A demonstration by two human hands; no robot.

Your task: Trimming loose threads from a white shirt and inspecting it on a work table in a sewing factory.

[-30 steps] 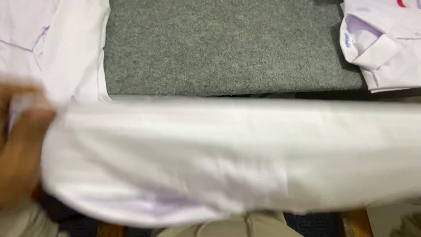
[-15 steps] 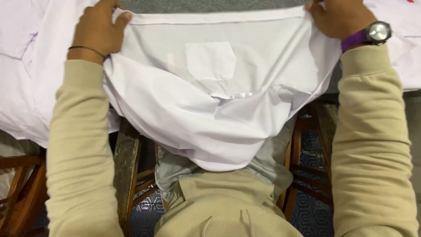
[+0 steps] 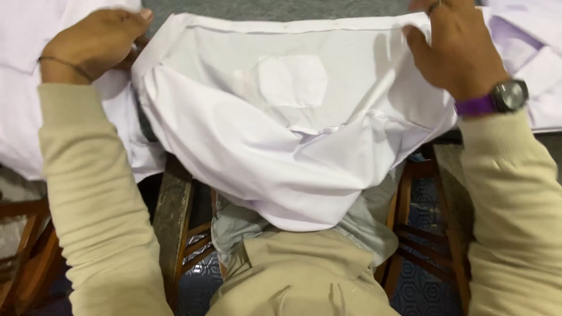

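Head view: white shirt (image 3: 293, 134) lies spread across the frame centre, its top edge on the grey table (image 3: 263, 7), its lower part drooping off the near edge toward the lap. Left hand (image 3: 96, 41), upper left, fingers closed, pinches the shirt's corner. Right hand (image 3: 453, 50), upper right, grips the opposite corner. Judged light, soft, limp cloth; best held at edges or corners. More pale garments (image 3: 527, 52) lie at both sides.
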